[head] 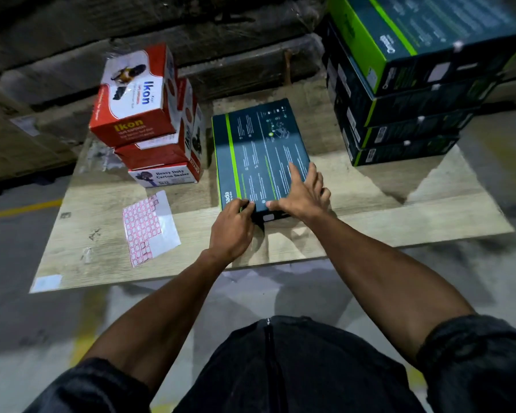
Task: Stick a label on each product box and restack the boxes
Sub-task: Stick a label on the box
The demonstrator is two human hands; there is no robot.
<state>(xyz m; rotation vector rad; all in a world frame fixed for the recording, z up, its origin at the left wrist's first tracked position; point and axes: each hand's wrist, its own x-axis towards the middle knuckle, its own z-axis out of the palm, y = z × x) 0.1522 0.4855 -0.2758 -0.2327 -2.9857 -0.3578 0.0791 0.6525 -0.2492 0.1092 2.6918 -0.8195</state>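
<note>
Two bare hands at one flat dark teal cardboard box with green stripe (259, 153), left hand (231, 231) curled gripping its near edge, right hand (303, 195) splayed flat on top, one red-and-white label sheet (149, 226) left of the fingers, three red-and-white cartons (137, 96) stacked beyond that, four matching teal boxes (399, 84) stacked far right, all on one pale wooden board (385, 210)

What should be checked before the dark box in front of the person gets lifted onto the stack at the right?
1. Both hands on the dark box: ok. Left hand grips its near edge; right hand rests on top.
2. Label on the near side: ok, a small white patch shows between the hands.
3. Label pressed flat: cannot tell.
4. Stack of dark boxes squared up: not ok, the upper boxes sit offset.
5. Label sheet clear of the box: ok, it lies apart on the board.
</note>
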